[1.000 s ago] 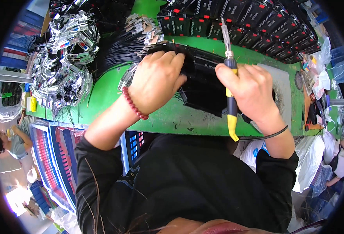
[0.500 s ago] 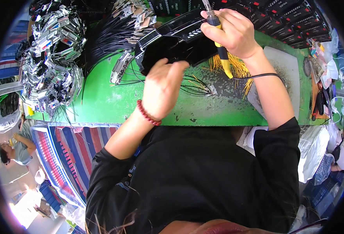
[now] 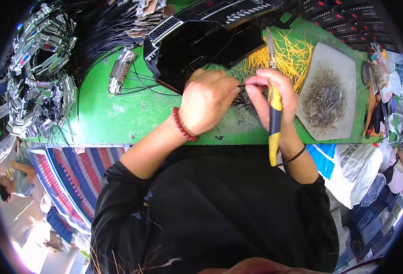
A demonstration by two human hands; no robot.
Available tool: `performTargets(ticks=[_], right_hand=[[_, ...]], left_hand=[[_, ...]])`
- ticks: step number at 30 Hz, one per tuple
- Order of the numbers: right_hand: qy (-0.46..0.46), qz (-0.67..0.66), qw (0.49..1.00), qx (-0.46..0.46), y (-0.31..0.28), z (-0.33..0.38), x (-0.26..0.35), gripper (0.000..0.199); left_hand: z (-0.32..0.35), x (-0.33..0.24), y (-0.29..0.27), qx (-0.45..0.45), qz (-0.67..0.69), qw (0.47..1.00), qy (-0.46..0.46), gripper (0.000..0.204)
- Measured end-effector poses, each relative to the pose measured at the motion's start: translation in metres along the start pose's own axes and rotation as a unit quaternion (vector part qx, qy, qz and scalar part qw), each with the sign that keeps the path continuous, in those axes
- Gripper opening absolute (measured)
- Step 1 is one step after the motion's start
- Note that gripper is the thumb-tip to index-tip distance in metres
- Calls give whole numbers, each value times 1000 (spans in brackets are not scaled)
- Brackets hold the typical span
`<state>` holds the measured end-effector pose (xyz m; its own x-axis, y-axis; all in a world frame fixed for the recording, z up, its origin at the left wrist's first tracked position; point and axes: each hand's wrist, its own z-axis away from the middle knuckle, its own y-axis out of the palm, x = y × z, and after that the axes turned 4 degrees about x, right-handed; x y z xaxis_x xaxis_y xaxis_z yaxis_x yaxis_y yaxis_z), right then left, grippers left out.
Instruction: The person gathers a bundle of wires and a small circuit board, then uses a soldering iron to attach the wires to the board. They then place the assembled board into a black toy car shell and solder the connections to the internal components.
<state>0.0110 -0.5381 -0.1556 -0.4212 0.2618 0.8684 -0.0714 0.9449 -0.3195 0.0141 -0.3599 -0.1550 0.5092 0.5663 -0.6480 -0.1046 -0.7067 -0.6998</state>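
Note:
My right hand (image 3: pixel 279 93) is wrapped around a yellow-and-black soldering iron (image 3: pixel 275 121), its metal tip pointing away from me. Thumb and forefinger of that same hand pinch one end of a thin black wire (image 3: pixel 241 86). Closed around the wire's other side is my left hand (image 3: pixel 208 98), with a red bead bracelet (image 3: pixel 182 125) at the wrist. Just beyond the left hand lies a black plastic housing (image 3: pixel 188 50), partly hidden by it. A silver module (image 3: pixel 120 72) with black leads rests left of the housing.
A heap of silver modules (image 3: pixel 44 82) fills the left side. Black cables (image 3: pixel 110 34) lie bundled at the back. Thin yellow pieces (image 3: pixel 288 57) are strewn near a grey, dirt-speckled plate (image 3: pixel 327 96). More black housings (image 3: pixel 338 20) stand far right, hand tools (image 3: pixel 375 116) at the right edge.
My right hand has come down toward me with the soldering iron, from the housing to the left hand. Both hands now meet at the black wire. The yellow pieces show more fully.

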Motion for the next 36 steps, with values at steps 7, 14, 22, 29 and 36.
performTargets(ticks=[7, 14, 22, 29, 36], right_hand=[[59, -76, 995, 6, 4, 10, -10, 30], [-32, -53, 998, -33, 0, 12, -14, 33], [-6, -83, 996, -28, 1, 16, -11, 33], [-18, -84, 996, -22, 3, 19, -12, 31], [-48, -61, 997, -20, -1, 12, -12, 29]], left_hand=[[-2, -3, -1, -10, 66, 997, -38, 10], [-3, -6, 2, -36, 75, 995, -55, 10], [-3, -6, 1, -43, 118, 989, -75, 8], [-2, -6, 1, -61, 122, 988, -78, 5], [-1, -5, 1, -36, 118, 989, -81, 5]])
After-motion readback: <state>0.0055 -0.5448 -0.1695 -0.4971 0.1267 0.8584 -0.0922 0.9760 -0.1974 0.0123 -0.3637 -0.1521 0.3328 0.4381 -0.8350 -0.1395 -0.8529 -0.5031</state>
